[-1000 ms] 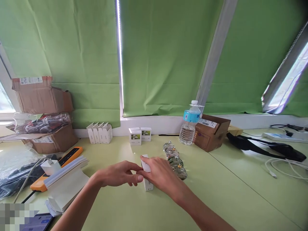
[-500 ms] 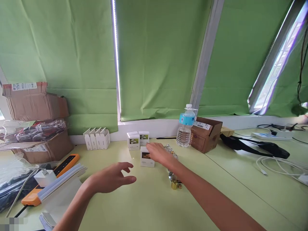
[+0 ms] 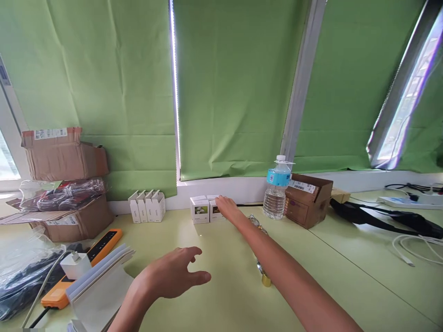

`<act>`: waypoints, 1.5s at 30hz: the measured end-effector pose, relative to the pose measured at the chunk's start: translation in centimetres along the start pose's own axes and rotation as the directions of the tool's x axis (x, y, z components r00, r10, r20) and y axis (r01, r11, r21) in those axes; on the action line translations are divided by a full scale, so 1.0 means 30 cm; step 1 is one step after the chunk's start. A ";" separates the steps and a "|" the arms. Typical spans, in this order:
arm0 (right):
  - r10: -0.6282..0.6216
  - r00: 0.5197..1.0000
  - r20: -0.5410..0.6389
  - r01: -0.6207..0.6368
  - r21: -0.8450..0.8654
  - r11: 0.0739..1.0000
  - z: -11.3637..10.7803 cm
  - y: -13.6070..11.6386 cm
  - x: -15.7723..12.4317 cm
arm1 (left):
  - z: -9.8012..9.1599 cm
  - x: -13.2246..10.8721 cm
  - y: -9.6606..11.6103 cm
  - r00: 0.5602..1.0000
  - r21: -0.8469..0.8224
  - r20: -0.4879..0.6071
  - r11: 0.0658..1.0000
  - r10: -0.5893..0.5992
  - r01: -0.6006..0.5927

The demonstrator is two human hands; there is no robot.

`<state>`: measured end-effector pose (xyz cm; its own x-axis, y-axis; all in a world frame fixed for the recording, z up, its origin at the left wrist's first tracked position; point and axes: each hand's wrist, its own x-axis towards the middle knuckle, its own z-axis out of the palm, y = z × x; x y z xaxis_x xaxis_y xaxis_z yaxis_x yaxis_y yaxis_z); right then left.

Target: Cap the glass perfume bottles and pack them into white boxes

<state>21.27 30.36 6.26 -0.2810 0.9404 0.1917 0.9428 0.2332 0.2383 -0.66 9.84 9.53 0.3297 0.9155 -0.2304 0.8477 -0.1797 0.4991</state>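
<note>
My right hand (image 3: 227, 207) is stretched far forward to the wall side of the green table (image 3: 346, 281). Its fingers are closed over a small white box with a picture on its front (image 3: 214, 212). That box stands right beside a matching small white box (image 3: 200, 211) under the window sill. My left hand (image 3: 177, 273) hovers low over the table nearer to me, fingers apart, holding nothing. A clear packet of shiny pieces with a gold cap (image 3: 265, 278) lies under my right forearm, mostly hidden by it.
A row of open white cartons (image 3: 147, 206) stands left of the two boxes. A water bottle (image 3: 277, 193) and a brown cardboard box (image 3: 309, 199) stand to the right. At the left lie flat white cartons (image 3: 100, 286), an orange device (image 3: 100, 244) and stacked cardboard boxes (image 3: 65, 154). A black strap (image 3: 380, 215) and white cable (image 3: 415, 246) lie at the right.
My right hand carried the small white box away from me and set it beside the box at the wall. My left hand let go and stayed back, open.
</note>
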 end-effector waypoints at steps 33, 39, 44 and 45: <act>-0.346 0.928 -0.135 0.371 0.391 0.842 -0.150 -0.707 0.216 | -0.158 -0.225 -0.017 0.949 0.090 -0.315 0.995 -0.016 0.047; -0.381 0.911 -0.159 0.413 0.332 0.848 -0.156 -0.636 0.073 | -0.250 -0.251 -0.135 0.877 0.065 -0.456 0.977 -0.150 0.201; -0.401 0.892 -0.208 0.445 0.246 0.861 -0.180 -0.510 -0.204 | -0.295 -0.275 -0.222 0.806 0.112 -0.547 0.935 -0.225 0.337; -0.406 0.888 -0.217 0.451 0.231 0.862 -0.185 -0.483 -0.271 | -0.297 -0.276 -0.235 0.799 0.121 -0.555 0.928 -0.231 0.352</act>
<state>8.89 17.95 6.52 -0.6711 0.6863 0.2805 0.7277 0.6821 0.0722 -13.08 6.73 15.36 -0.1626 0.9729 0.1644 0.9532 0.1118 0.2809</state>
